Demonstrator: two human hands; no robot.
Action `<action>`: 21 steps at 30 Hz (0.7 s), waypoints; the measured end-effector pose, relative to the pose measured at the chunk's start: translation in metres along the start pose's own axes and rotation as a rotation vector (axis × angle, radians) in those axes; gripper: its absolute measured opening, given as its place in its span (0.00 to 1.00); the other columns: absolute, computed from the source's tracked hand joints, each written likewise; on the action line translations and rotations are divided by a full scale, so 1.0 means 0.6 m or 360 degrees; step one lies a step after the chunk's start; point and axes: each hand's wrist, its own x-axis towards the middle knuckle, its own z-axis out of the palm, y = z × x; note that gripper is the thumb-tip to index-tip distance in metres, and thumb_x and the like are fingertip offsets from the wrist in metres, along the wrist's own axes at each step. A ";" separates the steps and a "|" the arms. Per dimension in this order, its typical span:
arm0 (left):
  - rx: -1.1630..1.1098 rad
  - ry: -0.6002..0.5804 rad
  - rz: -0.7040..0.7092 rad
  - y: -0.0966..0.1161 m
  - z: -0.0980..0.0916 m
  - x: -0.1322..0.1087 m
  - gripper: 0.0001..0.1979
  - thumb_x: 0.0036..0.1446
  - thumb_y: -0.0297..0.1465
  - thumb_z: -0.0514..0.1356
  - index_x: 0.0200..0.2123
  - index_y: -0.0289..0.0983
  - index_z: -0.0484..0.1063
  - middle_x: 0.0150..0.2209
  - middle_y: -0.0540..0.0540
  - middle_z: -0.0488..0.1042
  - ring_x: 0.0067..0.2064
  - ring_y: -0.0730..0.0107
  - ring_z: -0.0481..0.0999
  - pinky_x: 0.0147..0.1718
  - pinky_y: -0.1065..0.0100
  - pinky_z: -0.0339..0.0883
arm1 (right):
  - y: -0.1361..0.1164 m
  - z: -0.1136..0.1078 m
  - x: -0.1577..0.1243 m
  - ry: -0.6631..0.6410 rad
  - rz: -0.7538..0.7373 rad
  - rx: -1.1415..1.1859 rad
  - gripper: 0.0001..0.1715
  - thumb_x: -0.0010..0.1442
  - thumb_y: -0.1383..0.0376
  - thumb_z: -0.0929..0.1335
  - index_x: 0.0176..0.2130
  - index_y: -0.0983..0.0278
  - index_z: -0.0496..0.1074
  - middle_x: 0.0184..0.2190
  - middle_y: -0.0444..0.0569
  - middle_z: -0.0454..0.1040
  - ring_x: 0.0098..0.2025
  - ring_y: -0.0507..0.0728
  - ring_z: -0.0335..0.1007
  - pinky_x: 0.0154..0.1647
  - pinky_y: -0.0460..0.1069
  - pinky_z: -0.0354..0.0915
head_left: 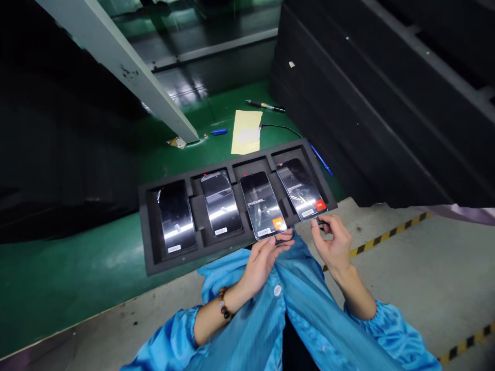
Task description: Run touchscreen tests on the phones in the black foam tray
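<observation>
Spanning the bench: green work surface (pixel 69 278), which carries the foam tray (pixel 149 257) and extends behind and left of it.

- Black stacked panels (pixel 386 103): a tall pile rising right of and behind the tray.
- Grey metal post (pixel 127 67): slants down to a foot behind the tray's left half.
- Blue coat (pixel 301 309): worn by the person, in front of the tray's near edge.
- Foam tray: black, four compartments side by side, one phone lying face up in each.
- First phone (pixel 176 216) and second phone (pixel 221 202): the tray's two left compartments, screens dark, untouched.
- Third phone (pixel 262 203): third compartment, orange sticker at its near corner.
- Fourth phone (pixel 300 188): rightmost compartment, red sticker at its near corner.
- Yellow paper (pixel 246 132): flat on the bench just behind the tray.
- Left hand (pixel 263 260): at the tray's near edge, fingers loosely spread and holding nothing, fingertips at the near end of the third phone.
- Right hand (pixel 334 245): off the tray's near right corner, thumb and forefinger pinched together on the plug.
- Black pen (pixel 266 106): behind the tray, beyond the paper.
- Blue pen (pixel 320 159): along the tray's right side.
- Bead bracelet (pixel 224 304): on the left wrist, in front of the tray.
- Plug (pixel 320 222): small, dark, just below the fourth phone's near end; whether it is seated cannot be told.
</observation>
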 end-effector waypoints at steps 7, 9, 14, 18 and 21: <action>-0.0054 0.0066 -0.0005 -0.007 0.013 0.004 0.22 0.64 0.49 0.71 0.44 0.34 0.87 0.54 0.34 0.85 0.51 0.58 0.87 0.55 0.63 0.78 | 0.004 0.006 -0.006 0.0032 0.0047 -0.0001 0.06 0.72 0.61 0.71 0.42 0.60 0.74 0.27 0.39 0.62 0.29 0.54 0.62 0.35 0.52 0.62; -0.0058 0.0074 -0.0011 -0.008 0.015 0.004 0.24 0.64 0.50 0.71 0.44 0.33 0.87 0.53 0.33 0.85 0.51 0.57 0.87 0.55 0.63 0.78 | 0.005 0.009 -0.007 0.0043 0.0056 -0.0003 0.07 0.73 0.60 0.71 0.42 0.60 0.74 0.28 0.40 0.63 0.29 0.54 0.62 0.34 0.52 0.62; -0.0035 0.0119 0.0013 -0.012 0.019 0.003 0.25 0.62 0.51 0.72 0.44 0.32 0.86 0.53 0.32 0.85 0.51 0.55 0.87 0.54 0.61 0.78 | 0.005 0.013 -0.007 0.0051 0.0103 0.0010 0.10 0.73 0.57 0.70 0.42 0.60 0.74 0.27 0.40 0.64 0.29 0.54 0.62 0.33 0.52 0.62; -0.0011 0.0167 0.0048 -0.017 0.022 0.003 0.26 0.61 0.53 0.71 0.44 0.33 0.86 0.52 0.33 0.86 0.51 0.55 0.87 0.54 0.60 0.78 | 0.004 0.015 -0.005 0.0062 0.0120 0.0013 0.12 0.73 0.55 0.70 0.40 0.60 0.74 0.27 0.42 0.68 0.29 0.55 0.63 0.34 0.52 0.63; 0.0004 0.0201 0.0057 -0.020 0.023 0.003 0.27 0.61 0.54 0.71 0.43 0.33 0.86 0.51 0.34 0.86 0.50 0.56 0.87 0.54 0.60 0.78 | 0.005 0.016 -0.006 0.0076 0.0129 0.0023 0.12 0.73 0.55 0.70 0.40 0.60 0.75 0.28 0.42 0.70 0.29 0.54 0.64 0.34 0.52 0.64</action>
